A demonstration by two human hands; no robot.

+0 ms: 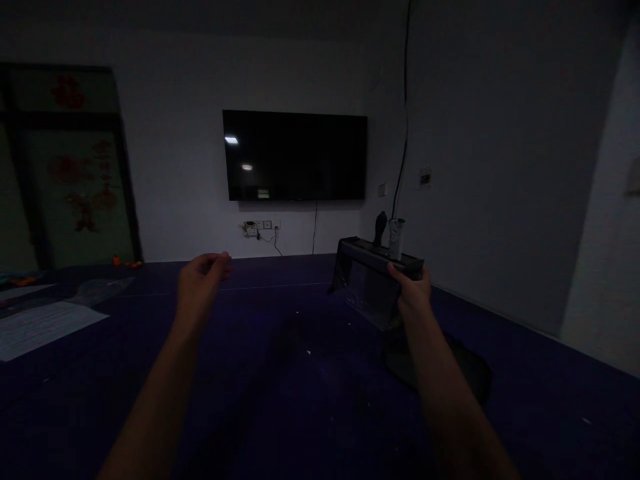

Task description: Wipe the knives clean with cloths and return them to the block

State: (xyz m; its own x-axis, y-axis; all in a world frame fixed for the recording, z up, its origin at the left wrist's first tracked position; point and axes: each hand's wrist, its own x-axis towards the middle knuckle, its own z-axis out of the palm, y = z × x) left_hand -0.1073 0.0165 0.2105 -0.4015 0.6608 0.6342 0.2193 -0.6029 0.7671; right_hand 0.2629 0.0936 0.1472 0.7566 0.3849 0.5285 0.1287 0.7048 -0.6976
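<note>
On the right, my right hand [414, 287] grips the near right corner of a clear-sided box with a dark frame [367, 283], thumb on the top edge. The box is tilted. On its top stand a dark, rounded, handle-like piece [380, 228] and a clear cylinder [396, 239]. My left hand [200, 277] is raised on the left, well apart from the box, with thumb and fingers curled together; anything between them is too small or hidden to make out. Under my right forearm a dark flat rounded thing [465, 370] lies on the dark blue surface [250, 387].
Paper sheets [45, 327] and a clear plastic bag [100, 289] lie at the left, near small orange things [125, 262]. Tiny white scraps dot the surface. A television [297, 157] hangs on the far wall above sockets [260, 227]. A dark cable [404, 133] hangs down behind the box.
</note>
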